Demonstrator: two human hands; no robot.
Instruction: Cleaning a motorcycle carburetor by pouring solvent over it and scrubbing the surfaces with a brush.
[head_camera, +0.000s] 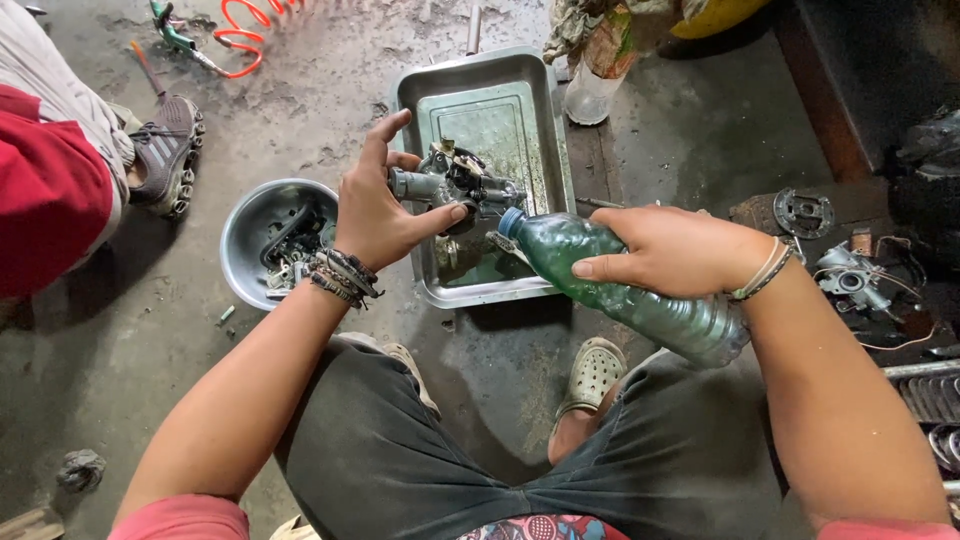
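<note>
Rinsing step: left hand (375, 205) grips the carburetor (455, 185) over the tray (560, 120), right hand (670, 250) clasps the tilted bottle (620, 290); next calls for a steady pour.

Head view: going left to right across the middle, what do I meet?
Another person's grey shoe → round metal bowl of small parts → left hand → metal carburetor part held over the steel tray → green plastic bottle → right hand → loose metal parts on the floor.
</note>
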